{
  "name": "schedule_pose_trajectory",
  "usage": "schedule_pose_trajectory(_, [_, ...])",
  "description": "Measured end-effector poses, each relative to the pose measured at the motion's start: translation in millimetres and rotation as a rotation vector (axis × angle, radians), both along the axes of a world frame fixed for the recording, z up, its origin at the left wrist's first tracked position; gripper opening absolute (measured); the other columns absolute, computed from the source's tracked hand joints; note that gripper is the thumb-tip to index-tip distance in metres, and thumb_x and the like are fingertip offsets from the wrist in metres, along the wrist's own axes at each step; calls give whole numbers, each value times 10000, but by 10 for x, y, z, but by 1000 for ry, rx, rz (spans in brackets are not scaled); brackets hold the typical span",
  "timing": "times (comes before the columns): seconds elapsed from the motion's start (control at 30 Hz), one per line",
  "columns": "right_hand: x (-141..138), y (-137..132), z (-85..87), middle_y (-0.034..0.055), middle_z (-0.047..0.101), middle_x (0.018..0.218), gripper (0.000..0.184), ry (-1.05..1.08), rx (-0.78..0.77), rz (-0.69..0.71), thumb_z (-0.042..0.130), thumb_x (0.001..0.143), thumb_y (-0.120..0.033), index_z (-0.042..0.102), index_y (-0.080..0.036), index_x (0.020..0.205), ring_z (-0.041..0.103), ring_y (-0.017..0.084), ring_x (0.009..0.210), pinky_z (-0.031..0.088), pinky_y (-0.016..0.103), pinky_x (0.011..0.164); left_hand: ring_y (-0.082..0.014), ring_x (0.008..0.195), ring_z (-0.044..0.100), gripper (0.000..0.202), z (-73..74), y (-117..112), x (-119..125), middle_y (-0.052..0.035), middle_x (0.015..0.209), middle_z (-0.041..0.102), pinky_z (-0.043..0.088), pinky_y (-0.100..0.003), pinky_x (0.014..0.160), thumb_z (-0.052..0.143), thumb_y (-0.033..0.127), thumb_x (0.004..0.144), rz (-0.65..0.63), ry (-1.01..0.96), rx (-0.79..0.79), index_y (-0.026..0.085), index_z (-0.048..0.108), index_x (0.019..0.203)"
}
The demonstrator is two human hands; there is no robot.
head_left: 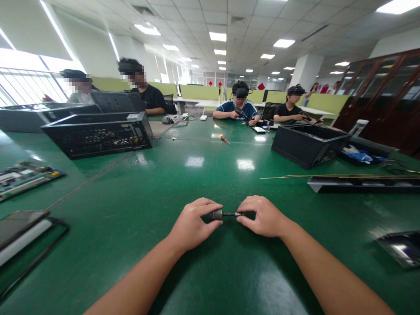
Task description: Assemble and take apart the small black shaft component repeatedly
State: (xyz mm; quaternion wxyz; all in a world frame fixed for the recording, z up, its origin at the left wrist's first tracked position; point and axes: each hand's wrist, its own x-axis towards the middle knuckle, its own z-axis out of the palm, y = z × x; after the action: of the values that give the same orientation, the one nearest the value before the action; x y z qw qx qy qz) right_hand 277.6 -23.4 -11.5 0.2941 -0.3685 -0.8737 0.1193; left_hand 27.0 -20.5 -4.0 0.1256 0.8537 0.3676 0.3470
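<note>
Metal, dark and narrow, makes up the shafted tool part point(230, 214) at the near centre, held level over the green tabletop point(210, 275); contact with the surface cannot be confirmed. The left hand point(192, 225) is closed around its thick cylindrical end, thumb on the near side and fingers on the far side. The right hand point(262, 216) pinches the thin right end between thumb and fingertips. The hands are apart, bridged only by the exposed length of shaft. Hazard: the right pinch covers very little of the part and could slip if the hands pull or twist against each other. Hazard: uneven force between the two grips could tilt the shaft or bend it. If either end is released early, the rounded cylinder is likely to roll on the smooth, glossy tabletop. Further out, a far-right black computer case point(293, 146) and, nearer, a dark metal channel point(361, 184) with thin yellow rods point(278, 177) beside it could hide a part that rolls right. On the left, a circuit board point(28, 179) could be struck by a dropped part. At far centre, a red-handled screwdriver point(224, 138) lies loose, well clear of both hands.
</note>
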Motion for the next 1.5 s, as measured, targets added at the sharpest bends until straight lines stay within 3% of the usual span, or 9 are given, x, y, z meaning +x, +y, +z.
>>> schedule_pose_trajectory(1.3, [120,11,39,44,769,900,135,-114,-57,-67,695,832,-272,778,-216,922,695,209,869,493,340,846,-215,925,708,306,8,23,-36,-43,1005,759,559,-357,873,787,176,737,24,0,-50,233,753,1036])
schedule_pose_trajectory(1.4, [214,37,75,44,767,862,133,-132,-115,-92,694,816,-282,784,-210,883,692,201,807,492,318,779,-215,938,693,284,-16,40,-40,-36,1000,745,548,-357,885,773,185,753,32,6,-66,226,722,1029])
schedule_pose_trajectory(1.5, [330,95,84,31,733,709,174,-117,-279,-124,686,809,-323,771,-178,766,652,162,646,455,268,623,-215,967,671,285,-55,86,-30,-43,1040,712,539,-356,893,723,225,806,91,-13,-89,213,658,1083])
